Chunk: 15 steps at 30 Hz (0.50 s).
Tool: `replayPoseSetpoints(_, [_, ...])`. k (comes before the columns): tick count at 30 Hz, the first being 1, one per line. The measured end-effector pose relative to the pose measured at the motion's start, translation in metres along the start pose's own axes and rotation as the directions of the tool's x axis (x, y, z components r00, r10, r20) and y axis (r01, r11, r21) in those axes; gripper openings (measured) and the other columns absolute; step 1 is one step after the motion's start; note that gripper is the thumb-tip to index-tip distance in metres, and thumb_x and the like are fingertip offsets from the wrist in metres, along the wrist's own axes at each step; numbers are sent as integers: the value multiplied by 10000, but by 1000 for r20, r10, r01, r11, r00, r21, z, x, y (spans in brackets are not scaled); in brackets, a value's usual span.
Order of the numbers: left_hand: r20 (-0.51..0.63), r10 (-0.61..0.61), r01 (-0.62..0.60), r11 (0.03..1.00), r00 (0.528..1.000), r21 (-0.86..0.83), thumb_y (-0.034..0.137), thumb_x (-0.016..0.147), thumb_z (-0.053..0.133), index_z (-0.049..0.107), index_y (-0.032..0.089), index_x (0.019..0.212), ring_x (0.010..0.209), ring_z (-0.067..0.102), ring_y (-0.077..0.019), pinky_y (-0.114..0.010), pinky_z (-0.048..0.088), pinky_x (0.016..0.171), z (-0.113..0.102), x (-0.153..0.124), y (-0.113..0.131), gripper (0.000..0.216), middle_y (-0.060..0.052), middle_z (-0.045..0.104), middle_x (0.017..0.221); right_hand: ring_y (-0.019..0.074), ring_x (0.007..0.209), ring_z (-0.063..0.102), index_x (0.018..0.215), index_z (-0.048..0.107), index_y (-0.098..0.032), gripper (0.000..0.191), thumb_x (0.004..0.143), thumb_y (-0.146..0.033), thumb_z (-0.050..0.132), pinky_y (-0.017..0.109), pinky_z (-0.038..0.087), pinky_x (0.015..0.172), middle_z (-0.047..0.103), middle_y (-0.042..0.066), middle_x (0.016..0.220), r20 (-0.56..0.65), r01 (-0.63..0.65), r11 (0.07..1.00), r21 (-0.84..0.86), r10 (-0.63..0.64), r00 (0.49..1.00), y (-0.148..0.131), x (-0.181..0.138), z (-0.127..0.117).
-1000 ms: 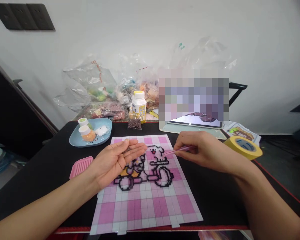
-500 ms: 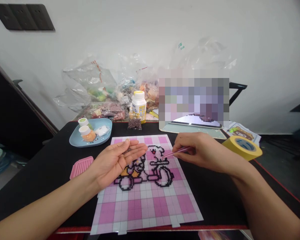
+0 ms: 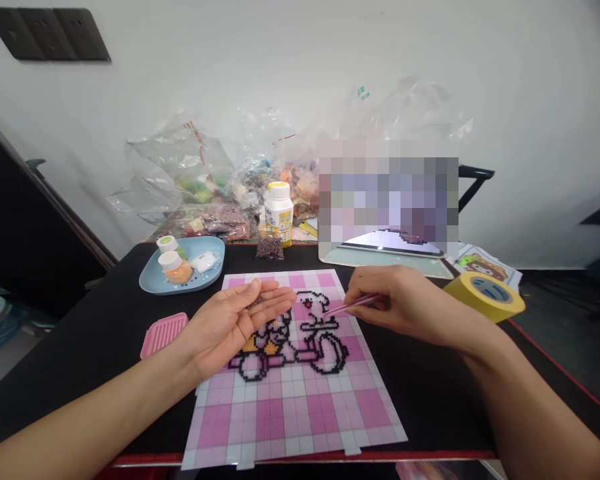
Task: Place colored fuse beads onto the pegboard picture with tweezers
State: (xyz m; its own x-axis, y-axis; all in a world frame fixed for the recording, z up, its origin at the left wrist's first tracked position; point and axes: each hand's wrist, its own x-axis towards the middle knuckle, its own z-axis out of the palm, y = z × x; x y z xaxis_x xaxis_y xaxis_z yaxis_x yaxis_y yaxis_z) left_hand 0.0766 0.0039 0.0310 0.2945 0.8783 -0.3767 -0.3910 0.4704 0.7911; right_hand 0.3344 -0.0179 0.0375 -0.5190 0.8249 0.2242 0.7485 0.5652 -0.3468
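My right hand (image 3: 397,300) pinches a pair of pink tweezers (image 3: 347,307). Their tip reaches down to the pegboard (image 3: 300,417), a pink and white checked sheet, near the handlebar of the pattern. On it, black and orange fuse beads form a bead picture (image 3: 327,353) that looks like a figure on a wheeled vehicle. Palm up, my left hand (image 3: 240,323) hovers over the picture's left side with fingers stretched and slightly cupped. A few dark specks seem to lie in that palm, too small to make out. The hand hides part of the picture.
A blue plate (image 3: 150,283) with small jars stands at the left, near a pink ridged tray (image 3: 163,335). At the back are a white bottle (image 3: 279,217), a bag of dark beads (image 3: 270,247), plastic bags and a tablet (image 3: 400,250). Yellow tape (image 3: 487,295) lies right.
Almost nothing differs. The tweezers' tip has shifted very slightly at the same spot on the pegboard; my left hand keeps its place.
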Motion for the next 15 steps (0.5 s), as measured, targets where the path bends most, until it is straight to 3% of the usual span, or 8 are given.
replayPoseSetpoints(15, [27, 4, -4, 1000, 1000, 2, 55, 949, 410, 695, 3, 858, 933, 725, -249, -324, 565, 920, -1, -2, -1, 303, -228, 742, 974, 130, 687, 569, 823, 662, -222, 74, 844, -232, 593, 241, 415, 583, 651, 12, 807, 7, -6, 1000, 13, 6, 1000, 1, 1, 0])
